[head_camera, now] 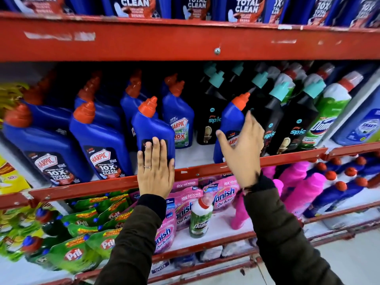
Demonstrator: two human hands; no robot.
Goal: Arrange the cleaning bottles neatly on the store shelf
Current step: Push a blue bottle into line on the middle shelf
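Blue Harpic bottles with red caps stand on the middle red shelf (pixel 205 171). My left hand (pixel 155 170) lies flat, fingers together, against the front of one blue Harpic bottle (pixel 152 124) at the shelf's front edge. My right hand (pixel 241 149) is spread open beside another blue Harpic bottle (pixel 232 118), which stands among black Spic bottles (pixel 207 116); thumb and fingers reach around its right side, and I cannot tell whether they touch it. More Harpic bottles (pixel 100 138) stand in rows to the left.
Black Spic bottles (pixel 292 122) and green-white Domex bottles (pixel 329 112) fill the right of the shelf. The red shelf above (pixel 185 40) holds more blue bottles. Below are pink Vanish pouches (pixel 224 194), a Domex bottle (pixel 200 219), green Pril pouches (pixel 76 251) and pink bottles (pixel 304 192).
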